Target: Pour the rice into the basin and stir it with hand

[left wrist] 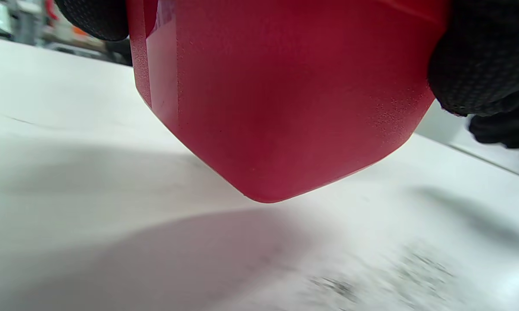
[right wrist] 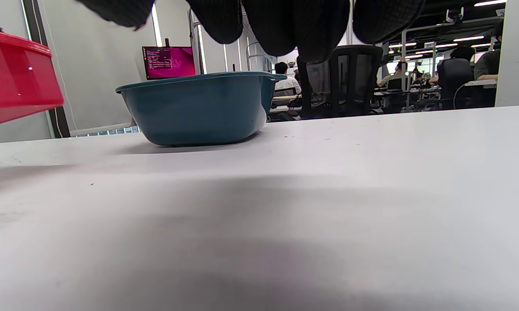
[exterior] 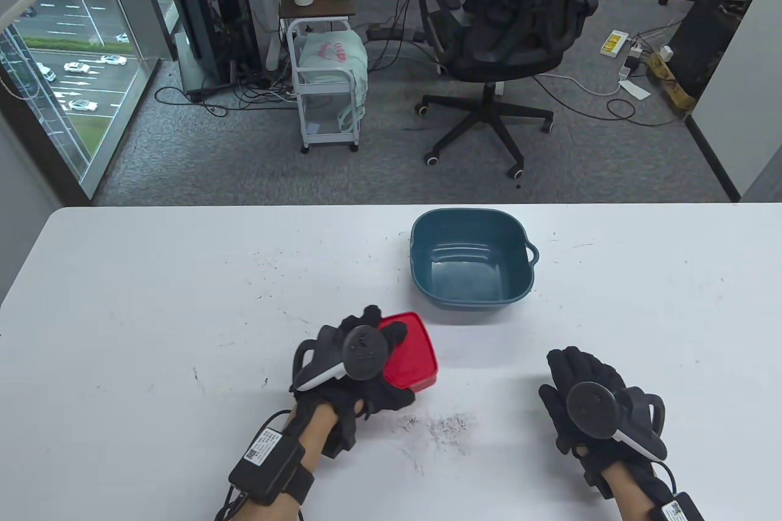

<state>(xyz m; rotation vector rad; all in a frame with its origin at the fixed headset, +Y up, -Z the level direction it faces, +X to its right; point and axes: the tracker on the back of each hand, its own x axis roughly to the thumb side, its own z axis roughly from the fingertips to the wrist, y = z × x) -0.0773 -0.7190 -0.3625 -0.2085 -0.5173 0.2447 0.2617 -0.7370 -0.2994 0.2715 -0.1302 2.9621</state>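
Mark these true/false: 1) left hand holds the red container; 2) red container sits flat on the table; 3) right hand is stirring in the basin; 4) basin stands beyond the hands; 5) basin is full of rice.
1) True. The left hand grips the red container.
2) False. In the left wrist view the red container is tilted, its lower corner clear of the table with a shadow beneath.
3) False. The right hand is over bare table, apart from the blue basin, holding nothing.
4) True. The blue basin stands farther up the table than both hands.
5) False. Its blue bottom shows, with no rice in it.
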